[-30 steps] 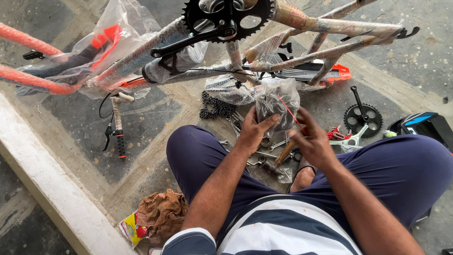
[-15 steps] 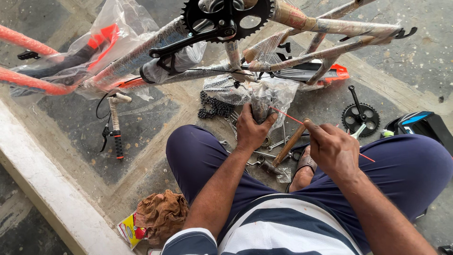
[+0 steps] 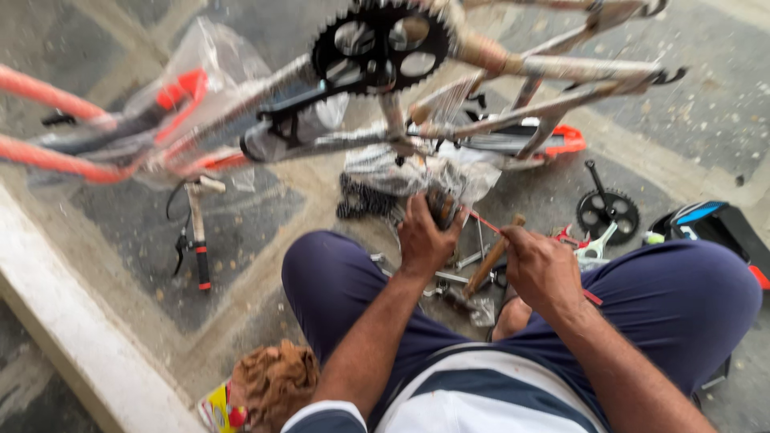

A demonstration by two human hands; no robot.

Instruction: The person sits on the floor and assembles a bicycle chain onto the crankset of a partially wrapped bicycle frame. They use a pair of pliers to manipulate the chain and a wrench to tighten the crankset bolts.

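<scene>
At the far left, a handlebar piece with a red grip (image 3: pixel 196 232) lies on the stone floor (image 3: pixel 241 240), where it lay a second ago. Above it the upturned bicycle frame (image 3: pixel 513 62), partly wrapped in clear plastic, spans the view with its black chainring (image 3: pixel 381 46) on top, unmoved. A crumpled brown rag (image 3: pixel 277 381) sits by the person's left thigh.

The left hand (image 3: pixel 425 236) is clamped on the neck of a clear plastic bag (image 3: pixel 437 172) of parts, which hangs just under the frame; the grip is the same as before, though the bag has bunched tighter beneath the fingers. A thin red strip (image 3: pixel 484 220) runs from the bag to the right hand (image 3: pixel 541 269). That hand, closed on the strip, has pulled away to the right since half a second ago, and a second ago it was pressed against the bag itself. A wooden-handled tool (image 3: pixel 491 258) lies between the hands on the floor. Further right, a loose black crank with sprocket (image 3: pixel 607 210) rests near the right knee.
</scene>
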